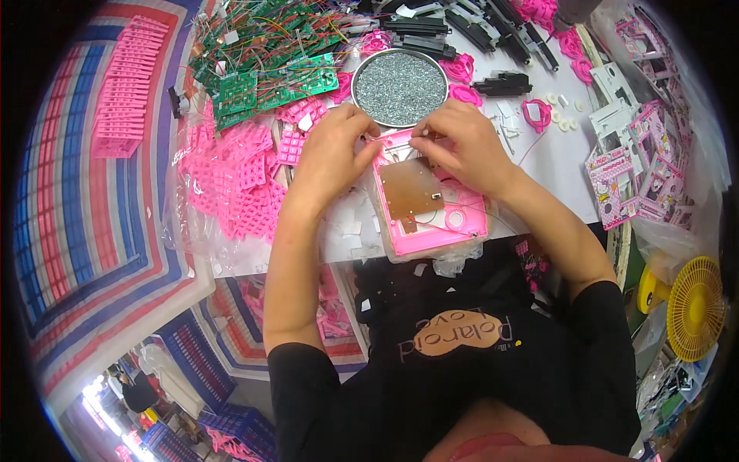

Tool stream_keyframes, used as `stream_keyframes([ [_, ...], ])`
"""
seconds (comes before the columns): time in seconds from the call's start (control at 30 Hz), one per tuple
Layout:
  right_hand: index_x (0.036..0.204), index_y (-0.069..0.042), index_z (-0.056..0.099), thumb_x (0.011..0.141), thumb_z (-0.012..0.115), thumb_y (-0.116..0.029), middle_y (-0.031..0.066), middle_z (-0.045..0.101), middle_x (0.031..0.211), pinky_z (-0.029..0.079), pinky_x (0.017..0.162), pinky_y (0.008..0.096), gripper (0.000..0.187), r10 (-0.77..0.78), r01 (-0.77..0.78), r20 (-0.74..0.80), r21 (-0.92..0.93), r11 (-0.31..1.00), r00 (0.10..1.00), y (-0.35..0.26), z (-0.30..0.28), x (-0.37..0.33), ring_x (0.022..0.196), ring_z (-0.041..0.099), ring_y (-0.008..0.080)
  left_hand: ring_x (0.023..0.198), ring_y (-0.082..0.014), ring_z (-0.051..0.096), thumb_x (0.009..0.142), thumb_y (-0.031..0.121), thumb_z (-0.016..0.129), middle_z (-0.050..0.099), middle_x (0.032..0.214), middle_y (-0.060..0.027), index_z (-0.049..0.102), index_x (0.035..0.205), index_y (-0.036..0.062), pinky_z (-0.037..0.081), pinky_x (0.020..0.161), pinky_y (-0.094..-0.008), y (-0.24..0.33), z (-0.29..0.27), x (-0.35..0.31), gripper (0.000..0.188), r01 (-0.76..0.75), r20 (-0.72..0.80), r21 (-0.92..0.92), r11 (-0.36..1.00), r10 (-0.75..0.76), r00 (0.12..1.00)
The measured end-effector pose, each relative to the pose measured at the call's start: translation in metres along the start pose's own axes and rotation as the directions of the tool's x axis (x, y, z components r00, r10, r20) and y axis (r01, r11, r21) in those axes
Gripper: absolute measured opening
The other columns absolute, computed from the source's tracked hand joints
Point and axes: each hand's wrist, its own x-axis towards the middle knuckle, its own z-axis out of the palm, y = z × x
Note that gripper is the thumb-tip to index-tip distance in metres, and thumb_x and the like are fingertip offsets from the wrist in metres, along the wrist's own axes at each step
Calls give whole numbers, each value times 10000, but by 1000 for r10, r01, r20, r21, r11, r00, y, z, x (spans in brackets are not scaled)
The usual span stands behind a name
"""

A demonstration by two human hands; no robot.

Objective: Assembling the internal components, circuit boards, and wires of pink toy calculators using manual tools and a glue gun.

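Note:
A pink plastic housing (428, 245) lies before me on a pad, its inside facing up. A brown circuit board (412, 189) sits in it, with thin wires running over the lower part. My left hand (337, 150) is at the housing's far left corner, thumb and fingers closed together there. At the far edge, right of the middle, my right hand (466, 146) pinches with thumb and forefinger. Whatever either hand holds is too small or hidden to make out. Just beyond both hands stands a round metal tray (355, 91) full of small screws.
Green circuit boards (308, 81) with tangled wires pile up at the far left. Pink keypads (250, 189) in clear plastic lie left of my left arm. Black plastic parts (500, 85) and pink coiled cords (536, 115) are at the back. Printed pink panels (616, 185) and a yellow fan (694, 308) stand right.

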Motion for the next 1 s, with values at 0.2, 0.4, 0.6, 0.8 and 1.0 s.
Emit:
stream_keyframes([
  [0.2, 876, -67, 716, 851, 773, -228, 62, 684, 739, 495, 700, 383, 173, 100, -102, 29, 91, 991, 995, 5, -9, 6, 752, 631, 258, 824, -283, 666, 833, 118, 752, 690, 912, -123, 702, 933, 17, 534, 753, -385, 24, -3, 10, 150, -129, -52, -82, 988, 125, 991],
  [0.4, 933, -48, 743, 879, 763, -201, 76, 691, 783, 492, 657, 338, 164, 249, -256, 59, 219, 941, 967, -3, -12, 1, 715, 622, 203, 668, -112, 656, 876, 112, 743, 697, 760, -77, 704, 1013, 2, 523, 631, -290, 42, 41, 3, 180, 44, -136, -248, 968, -79, 988],
  [0.6, 976, -23, 751, 904, 752, -191, 86, 681, 790, 489, 662, 312, 183, 399, -375, 17, 376, 847, 917, -1, -12, -7, 696, 610, 161, 638, -74, 633, 903, 21, 735, 701, 775, -52, 635, 1022, -35, 496, 575, -233, 43, 43, -1, 165, 319, -34, -606, 729, -424, 905],
  [0.8, 938, -55, 745, 881, 753, -155, 52, 666, 800, 467, 661, 316, 116, 252, -228, -147, 165, 960, 956, 6, -11, -16, 730, 599, 189, 594, -66, 611, 894, 14, 747, 703, 773, -54, 614, 1043, -24, 473, 539, -237, 42, 54, -3, 203, 317, -148, -545, 776, -462, 875],
  [1.0, 812, -127, 689, 761, 756, -149, 32, 667, 871, 469, 811, 416, 87, -465, 459, 274, 87, 884, 842, -13, 14, -26, 892, 616, 246, 643, -77, 627, 895, 38, 741, 715, 796, -49, 682, 1088, -3, 506, 605, -238, 40, 61, -4, 206, 161, -229, -398, 903, -268, 936],
])
